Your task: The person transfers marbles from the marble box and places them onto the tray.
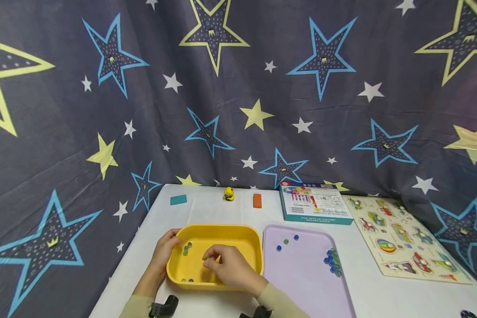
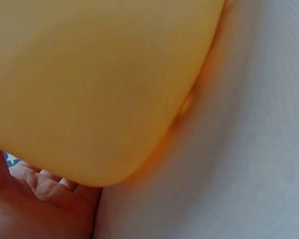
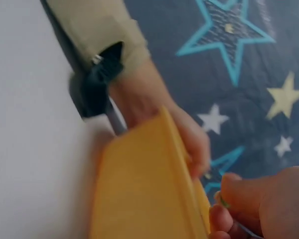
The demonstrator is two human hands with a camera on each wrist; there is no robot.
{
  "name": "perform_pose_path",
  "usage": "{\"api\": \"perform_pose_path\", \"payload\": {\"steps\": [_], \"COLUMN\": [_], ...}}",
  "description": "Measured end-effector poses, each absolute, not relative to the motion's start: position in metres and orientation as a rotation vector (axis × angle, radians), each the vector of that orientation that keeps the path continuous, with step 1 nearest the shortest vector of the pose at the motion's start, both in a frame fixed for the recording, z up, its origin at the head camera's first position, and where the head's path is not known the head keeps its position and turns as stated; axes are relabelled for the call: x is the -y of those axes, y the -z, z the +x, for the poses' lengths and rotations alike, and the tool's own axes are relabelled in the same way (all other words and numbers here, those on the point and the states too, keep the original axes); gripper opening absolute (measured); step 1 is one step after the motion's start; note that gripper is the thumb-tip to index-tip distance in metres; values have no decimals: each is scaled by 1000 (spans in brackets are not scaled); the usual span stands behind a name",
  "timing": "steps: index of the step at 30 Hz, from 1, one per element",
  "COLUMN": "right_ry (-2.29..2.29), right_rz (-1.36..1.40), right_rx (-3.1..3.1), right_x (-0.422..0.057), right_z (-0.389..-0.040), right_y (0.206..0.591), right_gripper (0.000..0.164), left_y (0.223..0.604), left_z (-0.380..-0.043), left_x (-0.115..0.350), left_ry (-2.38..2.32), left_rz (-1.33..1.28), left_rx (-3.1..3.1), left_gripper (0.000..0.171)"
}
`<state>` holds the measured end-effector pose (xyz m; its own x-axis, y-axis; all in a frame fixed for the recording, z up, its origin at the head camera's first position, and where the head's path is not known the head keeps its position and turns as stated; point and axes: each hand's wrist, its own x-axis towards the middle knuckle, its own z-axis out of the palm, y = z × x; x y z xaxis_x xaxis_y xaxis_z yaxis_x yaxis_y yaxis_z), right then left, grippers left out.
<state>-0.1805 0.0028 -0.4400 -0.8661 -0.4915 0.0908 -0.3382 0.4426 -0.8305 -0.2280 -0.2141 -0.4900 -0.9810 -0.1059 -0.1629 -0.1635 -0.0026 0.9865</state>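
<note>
- Left hand (image 1: 164,251) gripped a yellow oblong plastic tray (image 1: 244,240) at its left end, likely steadying it.
- Right hand (image 1: 233,266) pinched a small green glassy bead (image 3: 223,200), probably for control.

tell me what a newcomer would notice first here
Probably the dark star-patterned cloth, filling the upper part of the head view. Next, the bright yellow tray on the white table, the left hand at its left end and the right hand pinching a small greenish piece over it. To its right lies a lilac tray with blue and green beads clustered by its right edge.
</note>
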Motion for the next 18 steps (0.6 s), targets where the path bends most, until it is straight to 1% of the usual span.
{"api": "perform_pose_path", "payload": {"steps": [3,6,11,14,18], "right_ry": [1508,1608,1794,1833,1766], "right_rz": [-692,-640,-450,-343,-255], "right_rx": [-2550,-2600,-2635,-2654,-2678], "right_x": [-21,-40,-67,-82,-105], "right_z": [-181,-185,-194,-199,-207], "right_y": [442,444,442,439,438], "right_gripper": [7,11,14,13,13], "left_y": [491,492,493,492,492], "left_z": [-228,-228,-229,-228,-229], "left_x": [215,216,217,217,217], "left_ry": [-2192,-2192,-2178,-2173,-2169], "left_rz": [-302,-302,-298,-320,-307], "left_rx": [-2177,-2181,-2190,-2184,-2195], "left_gripper": [33,33,34,34,34]}}
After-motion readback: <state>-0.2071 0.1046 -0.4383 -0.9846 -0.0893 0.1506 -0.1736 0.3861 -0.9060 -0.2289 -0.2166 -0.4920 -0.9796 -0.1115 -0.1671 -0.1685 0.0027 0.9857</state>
